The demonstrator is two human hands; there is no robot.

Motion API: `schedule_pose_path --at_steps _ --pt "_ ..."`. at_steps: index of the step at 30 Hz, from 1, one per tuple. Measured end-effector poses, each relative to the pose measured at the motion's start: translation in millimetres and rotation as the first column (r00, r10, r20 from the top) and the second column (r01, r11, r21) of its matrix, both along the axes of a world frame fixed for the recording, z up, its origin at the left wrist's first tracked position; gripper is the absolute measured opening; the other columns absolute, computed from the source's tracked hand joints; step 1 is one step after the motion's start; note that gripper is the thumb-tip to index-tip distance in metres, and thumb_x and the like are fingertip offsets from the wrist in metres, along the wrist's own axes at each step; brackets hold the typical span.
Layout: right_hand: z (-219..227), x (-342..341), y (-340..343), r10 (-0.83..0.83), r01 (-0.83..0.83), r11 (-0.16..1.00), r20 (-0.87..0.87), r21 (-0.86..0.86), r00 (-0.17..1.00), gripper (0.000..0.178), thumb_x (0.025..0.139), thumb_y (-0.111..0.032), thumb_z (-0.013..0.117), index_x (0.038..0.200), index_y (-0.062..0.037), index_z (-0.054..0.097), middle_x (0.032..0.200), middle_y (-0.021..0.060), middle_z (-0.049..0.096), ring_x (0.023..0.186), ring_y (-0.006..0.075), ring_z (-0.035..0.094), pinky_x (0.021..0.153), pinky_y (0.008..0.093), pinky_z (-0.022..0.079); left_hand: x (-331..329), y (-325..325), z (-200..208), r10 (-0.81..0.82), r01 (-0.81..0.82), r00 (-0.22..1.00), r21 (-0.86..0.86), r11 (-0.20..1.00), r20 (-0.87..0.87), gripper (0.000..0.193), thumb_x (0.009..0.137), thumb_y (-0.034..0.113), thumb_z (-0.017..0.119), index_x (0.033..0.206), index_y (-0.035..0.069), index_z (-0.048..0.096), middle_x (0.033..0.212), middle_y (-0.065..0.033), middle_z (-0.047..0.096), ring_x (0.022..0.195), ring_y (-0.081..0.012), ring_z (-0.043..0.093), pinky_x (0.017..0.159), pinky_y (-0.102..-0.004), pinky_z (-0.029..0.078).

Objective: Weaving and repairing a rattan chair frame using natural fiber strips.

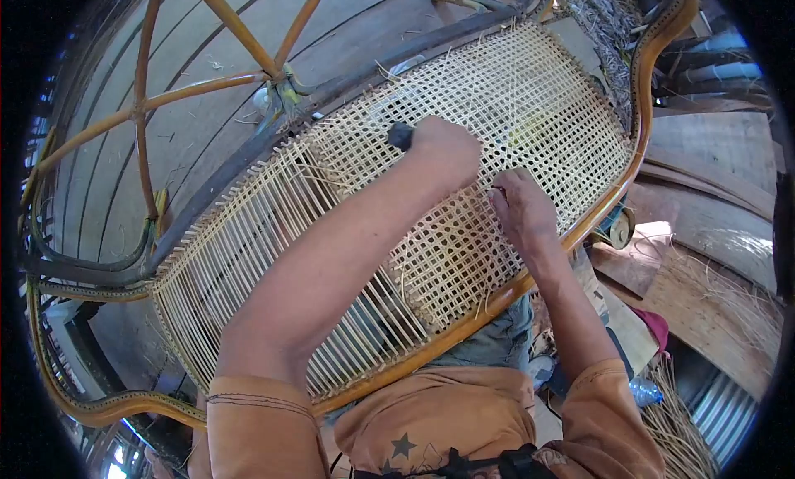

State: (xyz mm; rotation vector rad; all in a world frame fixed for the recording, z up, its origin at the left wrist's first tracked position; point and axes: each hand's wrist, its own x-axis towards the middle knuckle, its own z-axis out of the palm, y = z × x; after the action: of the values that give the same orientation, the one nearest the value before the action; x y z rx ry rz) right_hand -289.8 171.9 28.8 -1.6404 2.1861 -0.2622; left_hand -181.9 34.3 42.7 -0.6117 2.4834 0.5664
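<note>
Across my lap lies a panel of woven cane (551, 90) in a curved rattan frame (489, 303). Its right part is an open lattice, while the left part shows bare parallel cane strands (240, 239). My left hand (447, 152) is a fist over the lattice, closed round a tool with a dark, rounded handle end (400, 135); the tool's working end is hidden by the hand. Just right of it, my right hand (523, 207) rests against the weave with curled fingers. Whatever those fingers hold, if anything, cannot be made out.
Crossed rattan poles (211, 86) rise at the upper left, above a plank floor (91, 189). Wooden boards (712, 168) lie on the right. A clear plastic bottle (644, 391) and a bundle of loose cane (675, 421) are at the lower right.
</note>
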Motion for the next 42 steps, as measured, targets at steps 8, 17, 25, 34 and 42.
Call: schedule_pose_path --at_steps 8,17,25,34,42 --pt "34 -31 -1 0.016 -0.02 0.999 -0.173 -0.025 0.985 0.023 0.083 -0.027 0.058 0.078 -0.0052 0.06 0.082 0.0113 0.059 0.087 0.0299 0.056 0.073 0.0401 0.046 41 -19 12 0.421 -0.423 0.906 -0.138 0.896 -0.048 0.044 0.083 0.046 0.052 0.087 0.005 0.068 0.088 -0.0125 0.067 0.082 -0.0281 0.066 0.07 -0.0406 0.051" --pt "27 -68 28 0.0 -0.005 0.996 0.051 0.089 0.999 0.028 0.079 -0.023 0.065 0.069 0.002 0.058 0.067 0.0156 0.054 0.066 0.0319 0.054 0.063 0.0417 0.041 12 12 -14 0.329 -0.319 0.935 0.09 0.944 -0.131 0.03 0.077 0.034 0.062 0.082 0.005 0.067 0.078 -0.0153 0.066 0.078 -0.0279 0.065 0.07 -0.0403 0.05" --pt "12 -69 27 0.083 -0.074 0.987 0.06 -0.14 0.995 0.025 0.073 -0.021 0.067 0.065 -0.0015 0.054 0.074 0.0139 0.055 0.08 0.0315 0.053 0.073 0.0408 0.042 44 -18 -17 0.183 -0.182 0.983 0.032 0.983 -0.012 0.024 0.081 0.028 0.053 0.08 0.006 0.063 0.078 -0.0161 0.064 0.076 -0.0338 0.062 0.068 -0.0448 0.049" --pt "-14 -53 19 0.152 -0.142 0.967 0.031 -0.213 0.988 0.013 0.072 -0.016 0.067 0.079 -0.0087 0.058 0.093 0.0051 0.057 0.089 0.0267 0.051 0.078 0.0388 0.041 144 -62 -21 0.329 -0.329 0.944 -0.041 0.944 0.008 0.025 0.081 0.026 0.052 0.083 0.004 0.064 0.081 -0.0174 0.063 0.081 -0.0352 0.061 0.073 -0.0452 0.048" --pt "-17 -51 20 0.105 -0.088 0.949 0.041 -0.303 0.994 0.011 0.072 -0.014 0.068 0.078 -0.0076 0.062 0.087 0.0052 0.059 0.085 0.0246 0.054 0.076 0.0366 0.043 159 -62 -9 0.349 -0.347 0.937 -0.057 0.936 0.029 0.023 0.079 0.025 0.054 0.081 0.003 0.063 0.079 -0.019 0.062 0.079 -0.0372 0.06 0.072 -0.0461 0.047"
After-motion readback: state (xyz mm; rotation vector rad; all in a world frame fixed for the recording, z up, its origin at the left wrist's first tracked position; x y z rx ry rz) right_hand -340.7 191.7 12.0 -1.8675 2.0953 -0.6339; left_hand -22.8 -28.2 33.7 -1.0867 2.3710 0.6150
